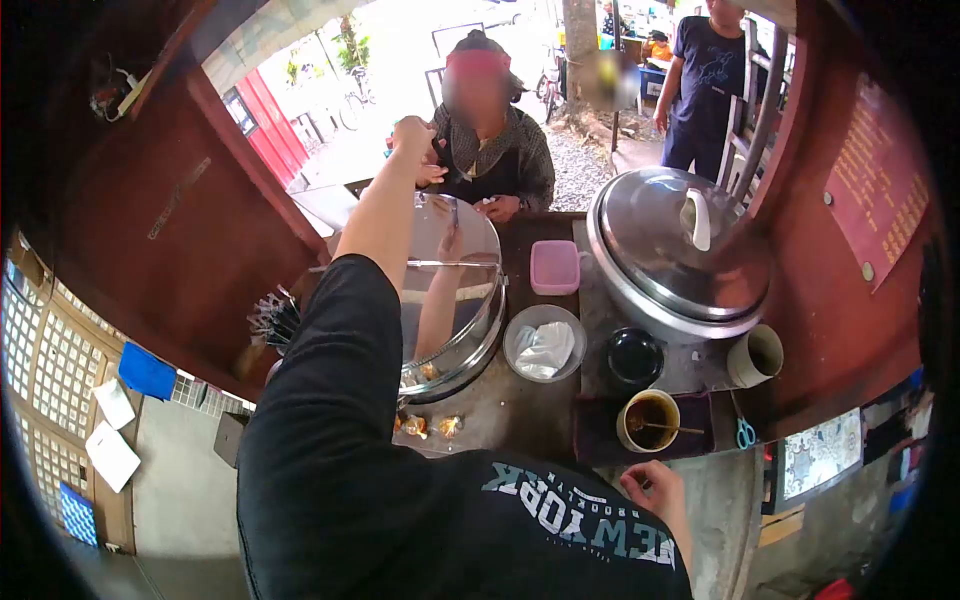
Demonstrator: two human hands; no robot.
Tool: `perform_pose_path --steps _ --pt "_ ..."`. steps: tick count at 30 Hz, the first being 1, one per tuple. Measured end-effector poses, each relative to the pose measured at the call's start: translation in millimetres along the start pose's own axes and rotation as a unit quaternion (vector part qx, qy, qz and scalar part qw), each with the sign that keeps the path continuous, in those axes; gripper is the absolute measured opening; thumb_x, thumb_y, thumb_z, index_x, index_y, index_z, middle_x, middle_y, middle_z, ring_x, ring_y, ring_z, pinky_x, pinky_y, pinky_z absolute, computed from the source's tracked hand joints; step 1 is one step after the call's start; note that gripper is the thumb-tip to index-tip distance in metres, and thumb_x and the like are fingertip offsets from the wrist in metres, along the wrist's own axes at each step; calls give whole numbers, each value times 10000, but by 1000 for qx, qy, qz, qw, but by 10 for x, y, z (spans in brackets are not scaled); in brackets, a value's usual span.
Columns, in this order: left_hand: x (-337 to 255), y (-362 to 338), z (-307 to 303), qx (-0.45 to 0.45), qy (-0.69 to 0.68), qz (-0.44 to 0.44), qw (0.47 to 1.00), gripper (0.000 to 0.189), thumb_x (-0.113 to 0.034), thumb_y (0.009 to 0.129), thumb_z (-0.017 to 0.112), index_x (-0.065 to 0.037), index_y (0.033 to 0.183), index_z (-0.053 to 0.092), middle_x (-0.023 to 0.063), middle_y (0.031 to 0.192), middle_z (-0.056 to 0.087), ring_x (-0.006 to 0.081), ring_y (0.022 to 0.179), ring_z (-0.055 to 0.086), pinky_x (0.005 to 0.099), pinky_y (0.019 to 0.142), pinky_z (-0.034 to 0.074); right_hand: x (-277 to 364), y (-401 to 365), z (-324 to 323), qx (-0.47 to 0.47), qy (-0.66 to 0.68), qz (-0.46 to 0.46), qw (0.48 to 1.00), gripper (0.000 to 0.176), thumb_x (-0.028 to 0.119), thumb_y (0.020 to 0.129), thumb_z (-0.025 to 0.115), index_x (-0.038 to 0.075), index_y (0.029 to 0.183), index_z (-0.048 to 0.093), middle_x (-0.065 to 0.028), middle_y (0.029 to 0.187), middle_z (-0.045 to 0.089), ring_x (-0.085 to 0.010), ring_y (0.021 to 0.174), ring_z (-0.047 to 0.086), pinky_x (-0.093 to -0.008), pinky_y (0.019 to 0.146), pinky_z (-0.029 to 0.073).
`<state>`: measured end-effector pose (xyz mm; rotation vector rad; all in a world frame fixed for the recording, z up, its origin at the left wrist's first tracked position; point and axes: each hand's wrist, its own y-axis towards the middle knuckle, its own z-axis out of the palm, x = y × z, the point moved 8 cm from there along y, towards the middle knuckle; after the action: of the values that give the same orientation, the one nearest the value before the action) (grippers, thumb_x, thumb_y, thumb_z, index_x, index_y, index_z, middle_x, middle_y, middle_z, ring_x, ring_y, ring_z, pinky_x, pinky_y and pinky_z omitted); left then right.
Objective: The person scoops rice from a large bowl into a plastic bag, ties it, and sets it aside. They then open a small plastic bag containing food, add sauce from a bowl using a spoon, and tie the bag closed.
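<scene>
My left hand [412, 135] reaches out over the counter at the end of a stretched arm, close to the hands of a person [490, 140] on the far side. Its fingers are closed, and whatever they hold is hidden. Below that arm is a round pot with a shiny metal lid [450, 300]. My right hand [658, 490] hangs by the counter's front edge with its fingers loosely curled and apart, holding nothing visible. Just beyond it stands a cup of dark sauce [648, 420] with a stick or handle in it.
A large lidded pot [680, 250] takes up the right side. Between the pots are a pink container [555, 267], a bowl with white plastic [545, 345] and a black bowl [635, 357]. Blue-handled scissors [744, 432] lie near a beige cup [755, 356]. Red walls flank the counter.
</scene>
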<state>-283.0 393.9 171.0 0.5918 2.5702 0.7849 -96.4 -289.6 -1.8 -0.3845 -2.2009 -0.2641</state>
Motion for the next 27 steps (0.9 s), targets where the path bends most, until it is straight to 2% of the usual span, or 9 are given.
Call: perform_pose_path --steps 5,9,10,14,16,17,18,23,27 --pt "19 132 134 0 60 52 997 191 -278 709 635 -113 737 726 135 737 671 289 740 659 373 737 512 25 13 -59 -7 -12 0 1000 109 135 761 707 71 819 641 -73 755 619 -209 676 613 -307 605 494" --pt "129 238 340 8 173 84 981 278 -316 751 608 -146 946 709 129 920 678 285 819 654 376 762 512 -30 41 -105 0 -13 6 1000 105 131 761 703 71 824 644 -73 763 621 -209 679 614 -305 613 496" --pt "198 97 161 -22 -11 -37 999 362 -312 744 632 -133 1056 665 144 954 654 292 923 624 374 824 492 -42 53 -114 5 -11 18 1000 105 131 761 702 71 827 646 -73 766 621 -209 681 615 -305 615 496" --pt "-492 -596 -459 -8 -135 -27 990 517 -272 718 704 -20 1148 567 216 1186 521 323 1099 519 408 926 433 -79 135 -133 19 -16 6 1000 107 136 772 695 76 851 654 -76 768 620 -212 684 613 -305 623 496" --pt "-1040 -1323 -896 -24 -260 116 958 319 -196 792 636 -14 1047 576 177 1028 573 280 982 560 353 847 450 -82 197 -92 43 -11 -16 999 117 151 770 702 78 848 654 -80 767 618 -218 686 612 -308 619 494" --pt "-1476 -1862 -1212 96 -485 21 869 233 -89 773 609 -28 995 569 133 910 581 238 886 572 340 782 455 -85 220 -94 43 -9 -22 999 122 159 770 705 79 846 654 -82 767 617 -221 687 611 -310 617 493" --pt "-1362 -2113 -869 138 -417 149 886 211 -37 736 608 -32 945 573 97 856 598 210 824 583 349 738 465 -58 255 -70 57 -9 -39 998 133 172 769 710 79 844 651 -86 768 616 -229 694 611 -318 621 492" --pt "-2324 -4296 -1473 448 -376 238 776 111 -104 811 681 -60 912 692 65 876 686 150 805 656 277 716 512 282 468 -77 73 -23 -185 980 144 191 799 686 72 856 630 -83 769 608 -252 729 605 -347 647 487" --pt "-1846 -4916 -1111 409 -487 -68 769 114 -117 877 613 -92 970 674 30 862 674 84 784 631 243 700 502 493 579 -113 105 6 -214 971 137 184 808 677 70 863 624 -85 760 596 -253 719 601 -344 637 481"
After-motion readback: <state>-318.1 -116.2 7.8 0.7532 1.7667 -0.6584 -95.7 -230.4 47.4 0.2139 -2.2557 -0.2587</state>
